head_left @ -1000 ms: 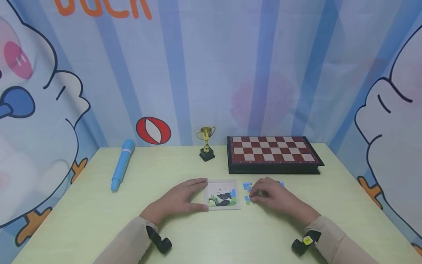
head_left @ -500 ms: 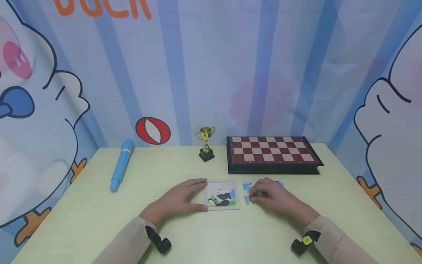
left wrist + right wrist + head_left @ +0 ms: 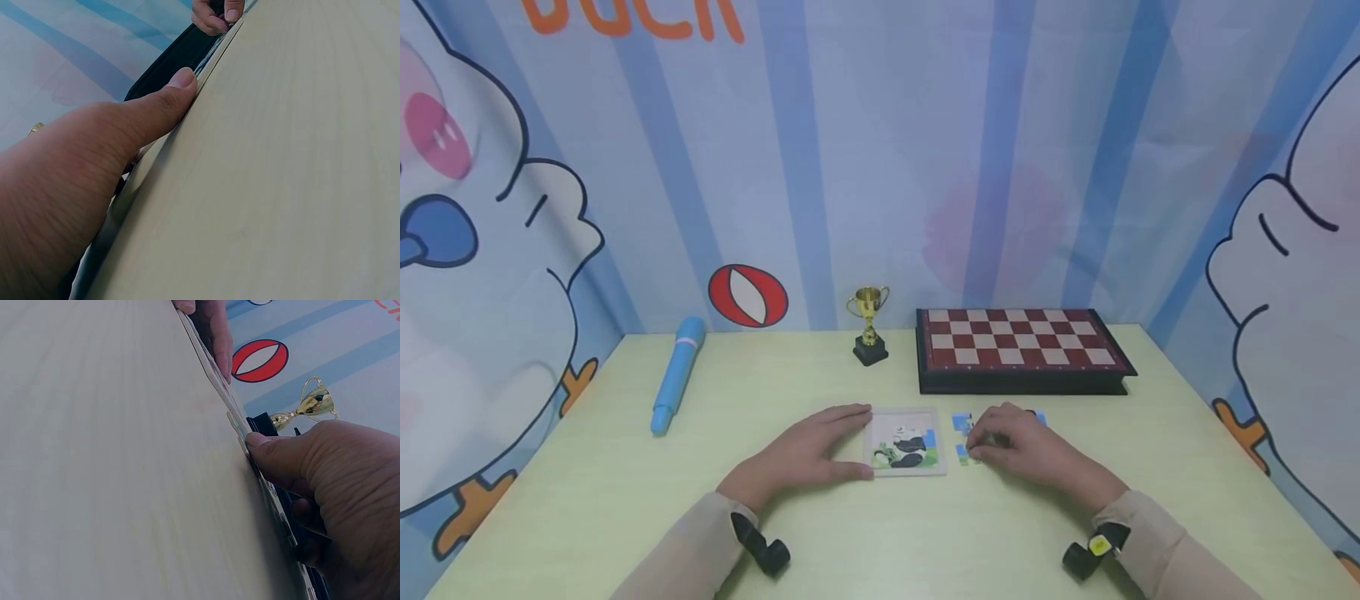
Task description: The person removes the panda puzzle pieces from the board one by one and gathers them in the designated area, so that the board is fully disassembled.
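A square panda puzzle (image 3: pixel 906 450), partly filled, lies in a pale frame (image 3: pixel 910 476) on the table. At its left side my left hand (image 3: pixel 805 450) touches the frame with thumb and fingers spread, near the lower and upper corners. In the left wrist view the left thumb (image 3: pixel 165 106) rests along the frame's edge. Right of the frame lie loose blue and green puzzle pieces (image 3: pixel 962 423). My right hand (image 3: pixel 1022 442) is curled over them, thumb and forefinger pinching at a puzzle piece (image 3: pixel 962 454). The palm and fingers hide several pieces.
A red-and-white chessboard box (image 3: pixel 1022 350) stands behind the right hand. Further left are a small gold trophy cup (image 3: pixel 869 321) on a black base and a blue microphone-shaped stick (image 3: pixel 677 379). A printed cloth backdrop (image 3: pixel 880 167) borders the pale table (image 3: pixel 880 542).
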Action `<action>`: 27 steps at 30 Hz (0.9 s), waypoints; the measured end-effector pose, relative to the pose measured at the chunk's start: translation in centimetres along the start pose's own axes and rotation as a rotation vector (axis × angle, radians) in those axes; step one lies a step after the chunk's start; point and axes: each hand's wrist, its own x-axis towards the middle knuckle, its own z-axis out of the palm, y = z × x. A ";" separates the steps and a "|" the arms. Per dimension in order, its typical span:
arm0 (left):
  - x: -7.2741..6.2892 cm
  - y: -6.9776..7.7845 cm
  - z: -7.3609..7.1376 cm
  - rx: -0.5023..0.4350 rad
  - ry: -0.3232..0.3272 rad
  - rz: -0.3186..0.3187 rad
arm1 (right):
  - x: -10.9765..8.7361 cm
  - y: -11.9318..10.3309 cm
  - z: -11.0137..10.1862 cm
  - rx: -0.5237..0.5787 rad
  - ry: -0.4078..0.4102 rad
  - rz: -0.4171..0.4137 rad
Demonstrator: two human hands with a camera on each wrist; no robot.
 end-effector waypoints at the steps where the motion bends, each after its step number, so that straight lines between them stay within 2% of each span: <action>1: 0.0 0.0 0.0 0.002 0.004 0.005 | 0.0 0.0 0.0 -0.001 0.004 -0.004; 8: 0.0 -0.1 0.0 0.005 -0.008 -0.005 | -0.1 0.0 0.0 0.030 0.013 -0.002; 14: 0.1 0.0 0.0 0.009 0.002 -0.004 | -0.1 -0.1 -0.1 0.069 0.053 0.018; 18: 0.1 0.1 0.0 -0.003 -0.004 -0.004 | 0.2 -0.4 0.1 0.091 0.088 -0.026; 23: 0.0 0.2 0.0 -0.006 -0.012 -0.007 | 1.8 -1.7 0.7 0.090 0.076 -0.091; 27: 0.1 0.1 -0.1 -0.003 -0.004 0.000 | 4.2 -2.8 1.8 0.050 0.026 -0.089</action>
